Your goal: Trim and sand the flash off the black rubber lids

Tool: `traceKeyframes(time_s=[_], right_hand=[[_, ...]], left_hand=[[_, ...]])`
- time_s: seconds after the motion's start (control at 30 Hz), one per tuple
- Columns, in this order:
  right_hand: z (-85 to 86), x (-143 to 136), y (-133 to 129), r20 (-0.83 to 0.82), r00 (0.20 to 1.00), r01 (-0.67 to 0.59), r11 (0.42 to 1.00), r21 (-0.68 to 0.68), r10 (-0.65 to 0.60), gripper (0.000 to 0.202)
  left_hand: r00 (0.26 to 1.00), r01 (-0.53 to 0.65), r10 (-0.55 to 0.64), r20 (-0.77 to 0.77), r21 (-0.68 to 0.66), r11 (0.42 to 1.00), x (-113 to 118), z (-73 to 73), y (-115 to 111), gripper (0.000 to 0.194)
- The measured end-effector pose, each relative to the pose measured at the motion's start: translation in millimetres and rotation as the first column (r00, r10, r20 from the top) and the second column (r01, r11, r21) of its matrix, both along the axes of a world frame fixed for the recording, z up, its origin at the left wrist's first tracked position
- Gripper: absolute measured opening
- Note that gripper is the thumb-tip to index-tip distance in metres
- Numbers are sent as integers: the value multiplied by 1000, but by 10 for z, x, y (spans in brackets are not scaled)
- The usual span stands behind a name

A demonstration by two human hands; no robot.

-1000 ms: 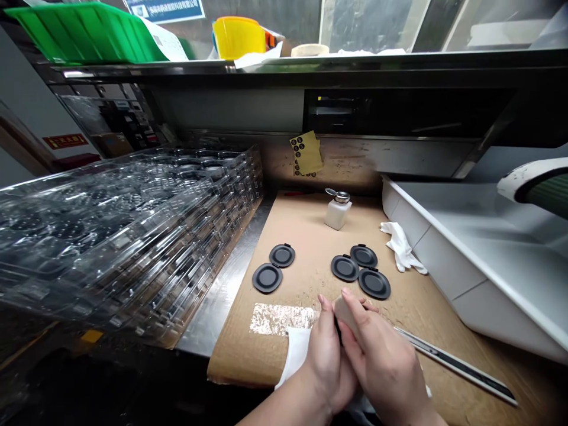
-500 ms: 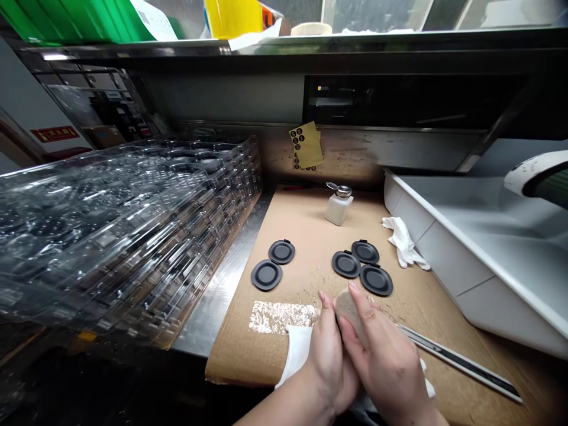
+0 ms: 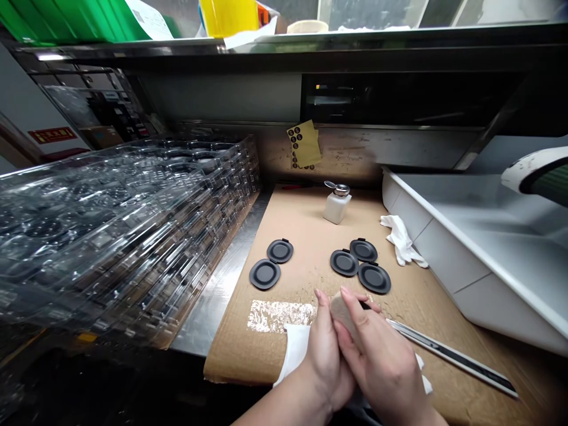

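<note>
- My forearms come in from the bottom edge, wrists close together, and my hands meet just right of centre above the cardboard sheet (image 3: pixel 302 207) on the steel tabletop (image 3: pixel 208 310)
- My left hand (image 3: pixel 326 361) is cupped, palm turned inward, thumb pointing up and away from me
- My right hand (image 3: pixel 384 361) lies against it, back upward, knuckles bent and index finger reaching forward
- My right grip is closed around a beige pad (image 3: pixel 339 307), which sits between thumb and index finger, right beside my left thumb
- A black piece (image 3: pixel 364 305) peeks out near the far fingertips; my hands cover the rest, so I can't tell how tightly my left grip is closed
- Beyond my hands lie two black oval lids (image 3: pixel 265 274) on the left and three black oval lids (image 3: pixel 374 278) on the right, with a pump bottle (image 3: pixel 336 208) farther back
- Near my right hand, a utility knife (image 3: pixel 452 355) lies slantwise
</note>
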State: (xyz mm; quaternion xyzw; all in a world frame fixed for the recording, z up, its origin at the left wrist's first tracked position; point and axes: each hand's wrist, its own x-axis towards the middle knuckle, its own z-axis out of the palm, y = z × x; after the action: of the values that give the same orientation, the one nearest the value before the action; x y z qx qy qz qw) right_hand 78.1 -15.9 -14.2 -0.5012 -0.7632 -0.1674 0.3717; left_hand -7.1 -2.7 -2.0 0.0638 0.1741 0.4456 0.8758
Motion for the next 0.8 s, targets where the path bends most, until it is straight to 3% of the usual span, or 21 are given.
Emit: traceKeyframes(time_s=[0.2,0.4,0.6,0.8], right_hand=[[32,103,41,74,995,59,997,56,-63,57],[27,62,27,42,999,-35,999,4,34,55],[68,109,113,64,997,40,998,38,-43,56],[23,51,-40,26,997,-73,996,-46,74,54]], left_hand=[[997,-78,78,27,21,997,16,26,-4,51],[999,-35,34,-32,-26,999,10,43,7,57],[998,-63,62,26,16,998,23,44,4,53],[999,9,-10,-43,-11,1000,-1,14,-2,65]])
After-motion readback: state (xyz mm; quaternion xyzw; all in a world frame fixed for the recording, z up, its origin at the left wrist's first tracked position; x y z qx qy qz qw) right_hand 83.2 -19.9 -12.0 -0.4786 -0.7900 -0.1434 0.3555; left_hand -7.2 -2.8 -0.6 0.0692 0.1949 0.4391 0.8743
